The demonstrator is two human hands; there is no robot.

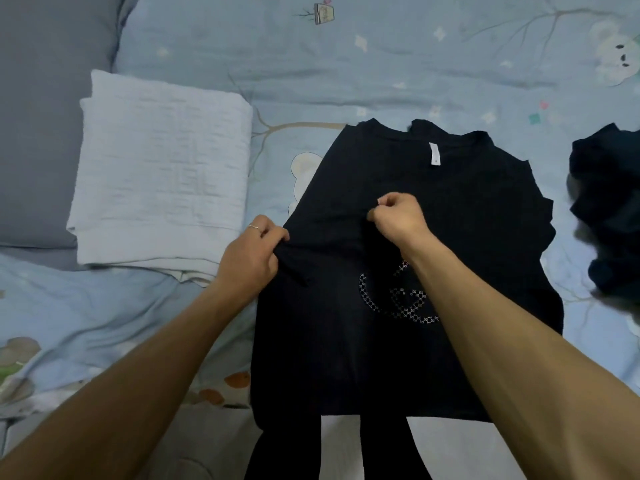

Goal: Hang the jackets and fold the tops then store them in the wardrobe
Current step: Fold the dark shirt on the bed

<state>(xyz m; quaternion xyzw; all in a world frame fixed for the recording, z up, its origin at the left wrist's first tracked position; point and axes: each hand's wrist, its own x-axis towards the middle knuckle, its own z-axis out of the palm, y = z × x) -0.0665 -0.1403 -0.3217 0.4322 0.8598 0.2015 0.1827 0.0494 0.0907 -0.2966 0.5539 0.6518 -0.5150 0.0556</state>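
Note:
A black top (460, 216) with a white neck label and a pale patterned print lies spread on the bed, collar pointing away from me. My left hand (251, 256) grips a fold of its cloth at the left edge. Near the middle of the top, my right hand (398, 216) pinches the cloth with curled fingers. A second dark garment (609, 209) lies crumpled at the right.
A folded white blanket (162, 174) sits to the left of the top. A grey pillow (38, 116) fills the far left. The light blue printed bedsheet (346, 64) stretches beyond the collar. My dark trouser legs show at the bottom edge.

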